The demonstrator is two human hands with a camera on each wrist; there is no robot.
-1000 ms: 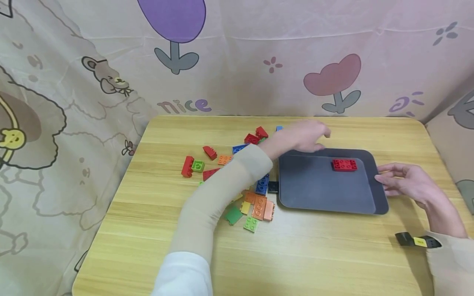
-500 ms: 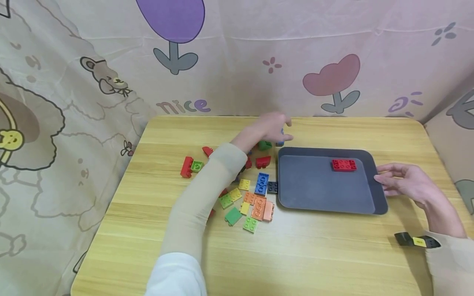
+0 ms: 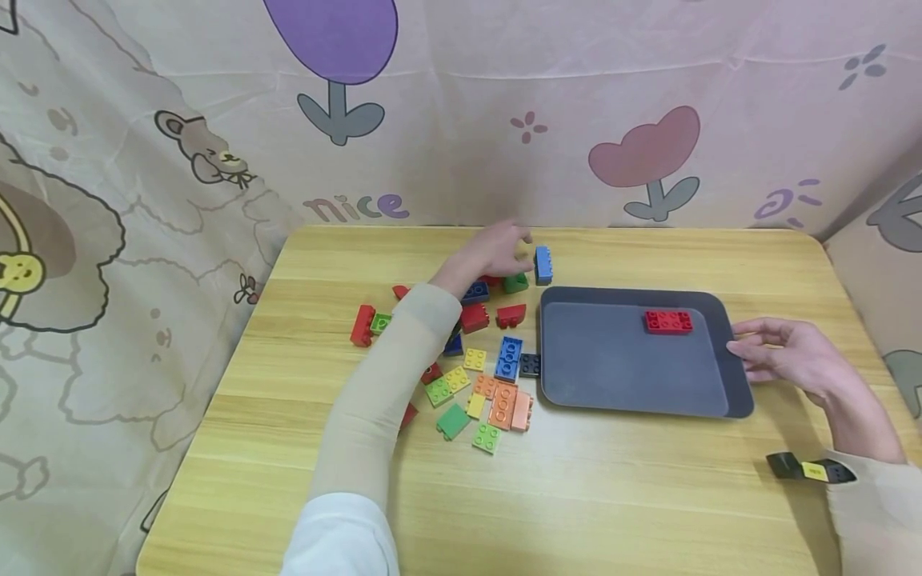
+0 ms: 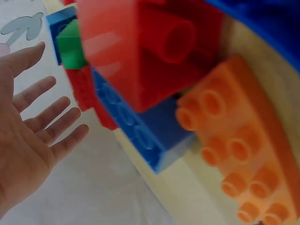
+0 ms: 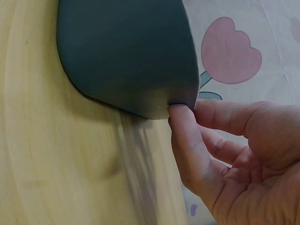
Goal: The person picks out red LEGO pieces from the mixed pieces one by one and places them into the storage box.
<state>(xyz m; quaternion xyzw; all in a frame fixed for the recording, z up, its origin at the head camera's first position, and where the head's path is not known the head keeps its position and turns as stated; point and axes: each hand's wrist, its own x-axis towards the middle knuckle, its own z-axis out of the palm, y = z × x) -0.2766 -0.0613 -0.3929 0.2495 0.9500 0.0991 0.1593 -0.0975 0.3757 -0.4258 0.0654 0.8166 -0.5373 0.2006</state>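
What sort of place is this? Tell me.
Probably a play corner or filming booth: a wood-topped table with toy bricks on it, and cartoon-printed cloth hung behind and beside it.

The tray (image 3: 627, 372) lies on the worktop (image 3: 612, 488), right of the middle, with scattered bricks (image 3: 503, 404) to its left. A single brick (image 3: 668, 322) is inside the tray, toward the far right corner. A second brick (image 3: 543, 266) lies just behind the tray's far left corner, right of the left hand (image 3: 497, 250), which is over the far end of the scatter. A third brick (image 3: 530, 366) lies close beside the tray's left wall. The right hand (image 3: 785, 352) is at the tray's right edge. Behind the worktop hangs a cloth (image 3: 461, 136).
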